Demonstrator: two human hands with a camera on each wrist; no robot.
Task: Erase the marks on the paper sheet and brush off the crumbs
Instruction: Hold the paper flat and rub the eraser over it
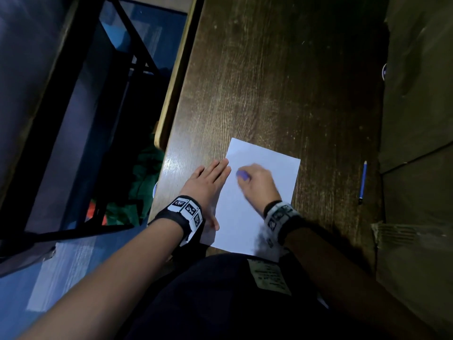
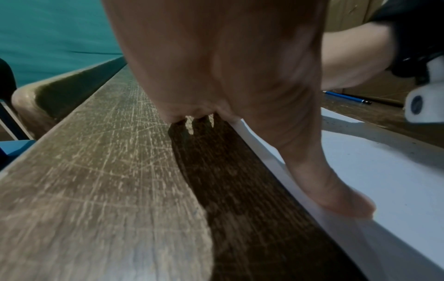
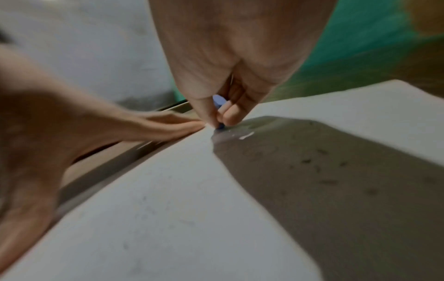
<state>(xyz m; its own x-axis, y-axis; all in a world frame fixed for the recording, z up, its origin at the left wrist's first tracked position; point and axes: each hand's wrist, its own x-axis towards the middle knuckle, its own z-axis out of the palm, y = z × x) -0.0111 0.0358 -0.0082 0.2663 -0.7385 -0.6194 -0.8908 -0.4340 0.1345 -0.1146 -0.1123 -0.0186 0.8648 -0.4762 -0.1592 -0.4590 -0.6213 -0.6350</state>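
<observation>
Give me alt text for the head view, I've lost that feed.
The right hand pinches a blue eraser against a white paper sheet on a dark wooden desk, blurred as if rubbing. The left hand lies flat on the sheet's left edge. A blue pencil lies to the right, off the sheet.

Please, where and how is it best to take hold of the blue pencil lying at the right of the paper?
Probably pinch the pencil at mid-shaft, coming straight down from above with the right hand. It lies flat on the table, apart from the paper, with free wood on both long sides, so thumb and finger can close across its thin barrel. That hand must first put down the eraser.
</observation>
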